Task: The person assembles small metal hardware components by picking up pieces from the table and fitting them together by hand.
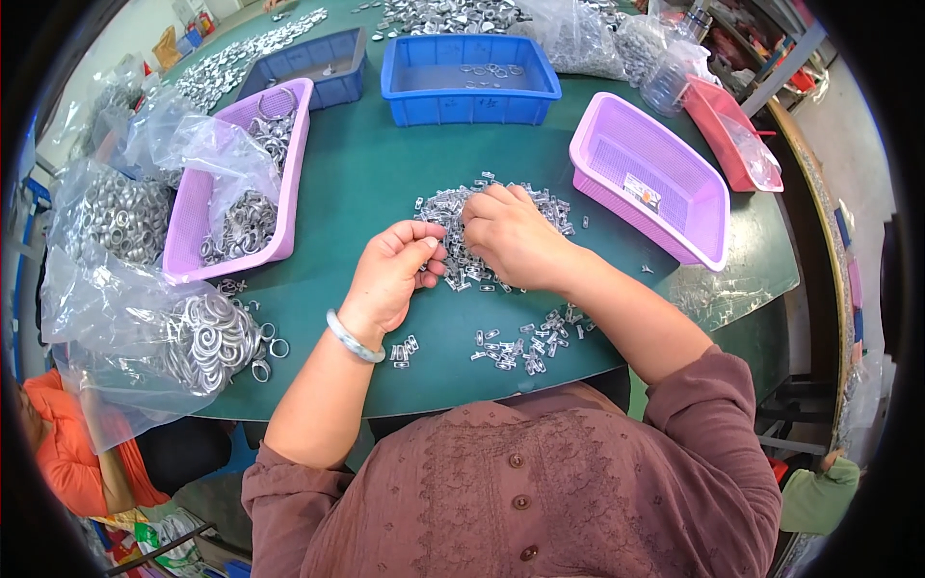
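A heap of small silvery metal pieces, flat and oblong with holes, (554,210) lies on the green table in front of me. My right hand (515,236) is over the heap, its fingers bent down and drawn together among the pieces; whatever is between the fingertips is hidden. At the heap's left edge my left hand (390,270) is closed, thumb pressed against the curled fingers, and anything in that pinch is too small to name. Nearer me lie two smaller groups of the same pieces, one small group (403,352) by my left wrist and a larger group (535,345) below my right forearm.
A lilac basket (301,106) with metal rings and plastic stands left; another lilac basket (708,207) stands right. Behind are a blue tray (472,108), a grey-blue tray (352,72) and a red tray (713,120). Bags of rings (120,217) crowd the left edge. A person in orange (72,453) sits nearby.
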